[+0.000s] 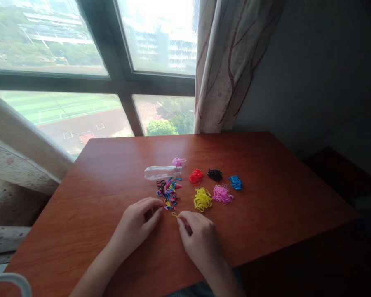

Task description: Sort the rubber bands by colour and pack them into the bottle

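Between the thumb and forefinger of my right hand [198,231] is a small yellow rubber band [174,215], its loop sticking out to the left. My left hand [139,220] rests at the near left edge of a mixed pile of coloured rubber bands [168,192], thumb and forefinger curved with a slight gap between their tips. Sorted by colour, further heaps lie to the right: yellow bands [203,199], pink bands [222,194], red bands [196,176], black bands [214,174] and blue bands [235,182].
Behind the mixed pile, a clear plastic container [160,173] lies on its side, with a pink cap or charm [177,161] just beyond it. Everything sits on a brown wooden table [266,214]. A window [163,115] and curtains [222,62] border the far side.
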